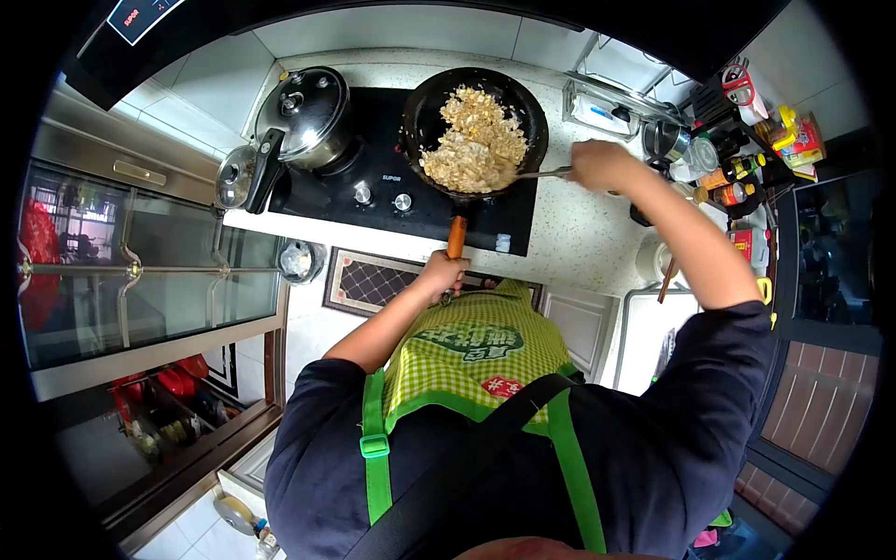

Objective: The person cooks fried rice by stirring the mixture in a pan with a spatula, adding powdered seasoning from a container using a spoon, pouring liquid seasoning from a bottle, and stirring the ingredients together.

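A black wok [420, 103] rests on the cooktop [308, 201], holding pale brown fried rice [476, 140] with lighter bits mixed in. My left hand [441, 276] is closed around the end of its wooden handle [456, 237], near my apron. To the right of the wok, my right hand [599, 167] grips a metal-handled spatula [541, 174]. Its shaft crosses the wok's right rim, and its head is in the rice, blurred and partly hidden.
A lidded pressure cooker [303, 117] stands left of the wok, its black handle jutting toward me. Beside it leans a glass lid [233, 177]. On the right are a dish rack [597, 107], seasoning bottles [733, 194], a white container [653, 259] and a sink [639, 336].
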Tool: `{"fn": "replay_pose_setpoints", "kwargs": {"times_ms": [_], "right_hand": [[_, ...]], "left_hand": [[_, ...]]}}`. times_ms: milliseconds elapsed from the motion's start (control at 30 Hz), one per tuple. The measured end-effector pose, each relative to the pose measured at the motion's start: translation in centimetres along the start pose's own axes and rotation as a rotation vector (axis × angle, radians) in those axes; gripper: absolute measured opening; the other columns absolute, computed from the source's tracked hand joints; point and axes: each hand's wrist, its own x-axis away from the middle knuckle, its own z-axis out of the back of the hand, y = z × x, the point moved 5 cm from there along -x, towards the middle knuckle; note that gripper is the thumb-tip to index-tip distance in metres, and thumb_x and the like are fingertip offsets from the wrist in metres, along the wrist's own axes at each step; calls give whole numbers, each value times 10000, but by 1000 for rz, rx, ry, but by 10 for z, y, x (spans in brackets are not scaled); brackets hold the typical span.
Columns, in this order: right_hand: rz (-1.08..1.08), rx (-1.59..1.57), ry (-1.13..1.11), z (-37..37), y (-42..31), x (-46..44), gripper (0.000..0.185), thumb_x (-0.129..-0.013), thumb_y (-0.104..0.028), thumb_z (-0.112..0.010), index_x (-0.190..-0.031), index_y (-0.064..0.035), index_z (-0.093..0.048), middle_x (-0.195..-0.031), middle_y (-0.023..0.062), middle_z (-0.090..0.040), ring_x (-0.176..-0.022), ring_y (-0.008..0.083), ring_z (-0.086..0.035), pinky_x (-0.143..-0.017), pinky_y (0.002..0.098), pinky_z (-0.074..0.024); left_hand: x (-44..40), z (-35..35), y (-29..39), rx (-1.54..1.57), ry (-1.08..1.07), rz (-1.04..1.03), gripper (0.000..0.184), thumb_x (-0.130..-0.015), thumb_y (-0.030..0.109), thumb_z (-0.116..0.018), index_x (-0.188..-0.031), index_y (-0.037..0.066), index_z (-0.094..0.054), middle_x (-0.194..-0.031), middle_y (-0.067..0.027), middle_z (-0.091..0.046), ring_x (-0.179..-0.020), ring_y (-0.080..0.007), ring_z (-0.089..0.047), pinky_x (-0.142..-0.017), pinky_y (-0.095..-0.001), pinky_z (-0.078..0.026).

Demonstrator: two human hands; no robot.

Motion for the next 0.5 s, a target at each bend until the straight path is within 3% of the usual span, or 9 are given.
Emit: {"fn": "replay_pose_setpoints", "kwargs": {"times_ms": [133,300,333,500], "right_hand": [[-60,-274,110,-67,-16,-58,275,-883,-228,-510,-1052,-28,-595,-978,159,-653,-933,311,-630,-764,406,-512],[-64,83,369,-23,-22,2,285,-921,-225,-444,-1103,-47,-571,-872,146,-661,-778,300,-660,-632,373,-529],[-114,-8,279,-19,-21,9,270,-928,-248,-444,-1013,-48,-604,-881,148,-660,-795,300,-656,-660,386,-524],[-1,-181,178,-43,-44,-10,300,-929,-299,-460,-931,-50,-629,-896,142,-659,-843,309,-646,-732,415,-508]], "left_hand": [[-2,-2,-1,-12,-6,-4,169,-807,111,-605,-733,22,-482,-558,-33,-467,-420,-144,-442,-377,-324,-396],[-1,-1,0,-13,20,4,183,-802,124,-620,-735,25,-482,-570,-36,-476,-433,-140,-452,-380,-318,-397],[-3,-2,-1,-8,20,6,183,-802,124,-620,-735,25,-482,-570,-36,-476,-433,-140,-452,-380,-318,-397],[-6,-2,-4,2,19,16,221,-806,161,-661,-762,33,-486,-551,-21,-464,-409,-137,-439,-382,-316,-400]]}}
